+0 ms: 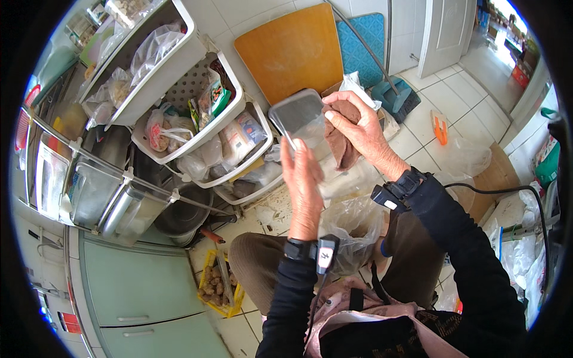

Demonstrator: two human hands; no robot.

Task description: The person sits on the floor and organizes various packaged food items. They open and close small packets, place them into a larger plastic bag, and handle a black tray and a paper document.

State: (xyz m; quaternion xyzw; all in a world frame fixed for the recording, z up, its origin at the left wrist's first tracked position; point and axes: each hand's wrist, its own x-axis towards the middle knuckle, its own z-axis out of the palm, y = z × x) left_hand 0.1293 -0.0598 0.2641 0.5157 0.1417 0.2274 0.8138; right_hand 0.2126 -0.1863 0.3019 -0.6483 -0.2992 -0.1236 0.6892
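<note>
My left hand (301, 183) grips the near edge of a clear rectangular plastic container (297, 112), holding it up and tilted. The hand is slightly blurred, and its fingertips partly overlap the edge. In my right hand (360, 127) is a crumpled brown cloth (341, 138), pinched between thumb and fingers beside the container. A loose end of the cloth hangs down. Below both hands, an open clear plastic bag (353, 223) lies between my knees.
Stacked white storage baskets (197, 150) with bagged goods stand at left. A yellow crate (237, 302) of knobbly brown roots sits by my left knee. A wooden board (291, 49), blue dustpan (386, 94) and orange-handled tool (439, 129) are ahead. A black cable (497, 190) runs right.
</note>
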